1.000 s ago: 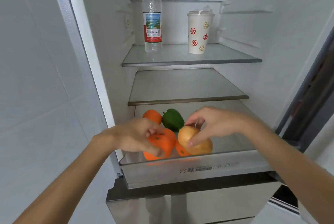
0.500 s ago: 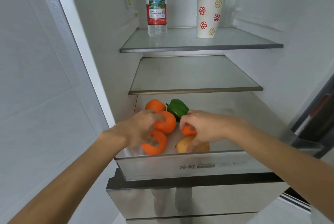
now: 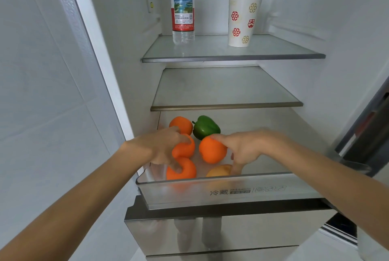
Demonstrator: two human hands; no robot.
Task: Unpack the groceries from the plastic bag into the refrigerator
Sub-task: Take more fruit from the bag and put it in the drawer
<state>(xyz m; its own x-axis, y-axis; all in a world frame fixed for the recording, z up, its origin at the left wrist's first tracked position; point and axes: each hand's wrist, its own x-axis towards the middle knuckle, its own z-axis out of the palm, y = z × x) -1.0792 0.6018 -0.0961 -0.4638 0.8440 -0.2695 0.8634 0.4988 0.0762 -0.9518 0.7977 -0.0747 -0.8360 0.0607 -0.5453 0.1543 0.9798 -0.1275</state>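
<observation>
The clear crisper drawer [image 3: 231, 194] of the open refrigerator is pulled out. In it lie a green pepper [image 3: 206, 127], an orange at the back [image 3: 182, 124] and a yellowish fruit [image 3: 219, 171] at the front. My left hand [image 3: 155, 147] spans two oranges, fingers over the middle one [image 3: 184, 149], thumb pressed on the front one [image 3: 183, 171]. My right hand [image 3: 248, 149] is spread beside another orange [image 3: 212, 152], index fingertip on top of it, thumb pointing down next to the yellowish fruit. No plastic bag is in view.
On the top glass shelf [image 3: 231, 57] stand a water bottle [image 3: 182, 12] and a lidded paper cup [image 3: 242, 18]. The middle shelf [image 3: 227, 106] holds nothing. A tiled wall [image 3: 42, 92] is at the left, the dark door edge [image 3: 370, 130] at the right.
Both hands have lowered the fruit into the drawer. My right hand has drawn back, leaving the yellowish fruit at the front and uncovering its orange. The view has tilted down and closer.
</observation>
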